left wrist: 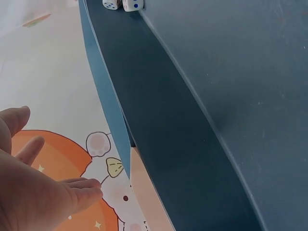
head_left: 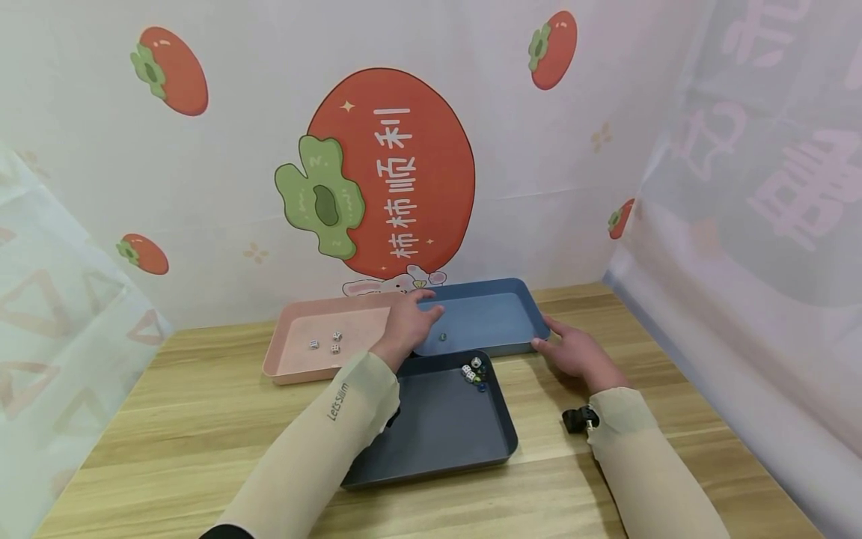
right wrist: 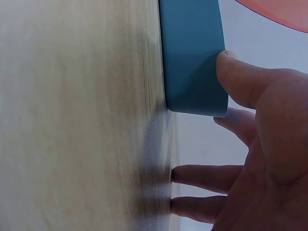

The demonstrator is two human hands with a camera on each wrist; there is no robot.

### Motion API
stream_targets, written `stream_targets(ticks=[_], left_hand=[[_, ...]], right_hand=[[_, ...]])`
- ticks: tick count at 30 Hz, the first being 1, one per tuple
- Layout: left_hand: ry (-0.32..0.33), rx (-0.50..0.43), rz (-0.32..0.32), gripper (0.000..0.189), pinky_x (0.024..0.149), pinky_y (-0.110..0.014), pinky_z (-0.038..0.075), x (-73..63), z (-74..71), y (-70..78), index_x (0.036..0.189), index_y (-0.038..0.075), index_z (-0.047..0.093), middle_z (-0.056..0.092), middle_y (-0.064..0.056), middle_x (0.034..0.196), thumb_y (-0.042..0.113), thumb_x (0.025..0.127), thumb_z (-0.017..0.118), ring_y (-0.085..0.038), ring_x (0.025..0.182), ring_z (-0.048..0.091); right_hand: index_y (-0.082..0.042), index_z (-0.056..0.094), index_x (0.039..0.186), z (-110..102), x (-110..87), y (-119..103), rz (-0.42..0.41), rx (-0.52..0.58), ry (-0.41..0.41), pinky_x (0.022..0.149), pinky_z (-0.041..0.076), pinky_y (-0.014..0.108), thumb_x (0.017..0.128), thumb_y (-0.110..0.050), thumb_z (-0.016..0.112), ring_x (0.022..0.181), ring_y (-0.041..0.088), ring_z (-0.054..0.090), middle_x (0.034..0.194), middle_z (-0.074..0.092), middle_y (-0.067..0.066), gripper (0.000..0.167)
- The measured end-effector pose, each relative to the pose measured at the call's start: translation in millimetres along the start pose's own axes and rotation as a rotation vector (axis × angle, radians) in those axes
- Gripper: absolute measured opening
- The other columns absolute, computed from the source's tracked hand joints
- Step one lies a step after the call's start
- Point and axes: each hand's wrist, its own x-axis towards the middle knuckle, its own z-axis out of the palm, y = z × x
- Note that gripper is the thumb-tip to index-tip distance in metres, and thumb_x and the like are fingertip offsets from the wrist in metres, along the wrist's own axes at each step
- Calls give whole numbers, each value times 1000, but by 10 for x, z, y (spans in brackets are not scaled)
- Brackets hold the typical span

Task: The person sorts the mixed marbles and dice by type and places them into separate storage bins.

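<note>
My left hand point(head_left: 408, 322) hovers over the place where the pink tray point(head_left: 301, 320) meets the blue tray point(head_left: 481, 311). Its fingers are spread and point right, with nothing between them in the left wrist view. A small greenish bead point(head_left: 442, 337) lies in the blue tray, just beyond that hand's thumb. At the blue tray's near right corner, my right hand point(head_left: 575, 350) pinches the outside, thumb on the front wall and index finger around the side. Two other fingers point(right wrist: 207, 178) of that hand extend down to the tabletop in the right wrist view.
Three white dice point(head_left: 336, 349) lie in the pink tray. A dark grey tray point(head_left: 451, 419) sits in front, partly behind my left forearm, with dice and small coloured beads point(head_left: 474, 372) in its far right corner. A printed cloth point(head_left: 512, 150) hangs behind the wooden table point(head_left: 168, 419).
</note>
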Motion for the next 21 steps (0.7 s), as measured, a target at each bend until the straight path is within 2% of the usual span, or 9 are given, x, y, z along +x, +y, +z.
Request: stream_targets(ticks=[8, 14, 16, 21], left_hand=[[-57, 33, 20, 43, 91, -45, 51, -71, 57, 61, 137, 18, 61, 49, -7, 146, 34, 97, 66, -25, 112, 57], [-151, 53, 89, 37, 100, -48, 44, -179, 142, 88, 131, 17, 65, 50, -6, 146, 31, 97, 67, -27, 130, 48], [-177, 75, 122, 34, 105, -49, 40, -217, 178, 89, 127, 16, 68, 49, -7, 146, 30, 97, 67, -27, 137, 41], [-246, 197, 213, 27, 111, -52, 30, -294, 281, 77, 120, 15, 73, 37, -15, 155, 27, 96, 69, -33, 146, 25]], right_hand=[[-13, 20, 160, -3, 8, -3, 2, -9, 9, 106, 27, 66, 102, -49, 50, 136, 52, 32, 152, 34, 30, 75], [-12, 20, 160, -1, 18, -4, 3, -9, 7, 106, 26, 66, 102, -49, 50, 136, 53, 30, 152, 33, 30, 75], [-12, 20, 160, -1, 18, -3, 5, -9, 5, 106, 26, 66, 102, -49, 50, 136, 53, 30, 152, 33, 30, 75], [-12, 20, 160, -4, 9, -9, 8, -8, -1, 106, 26, 66, 102, -48, 50, 136, 53, 30, 152, 33, 31, 75]])
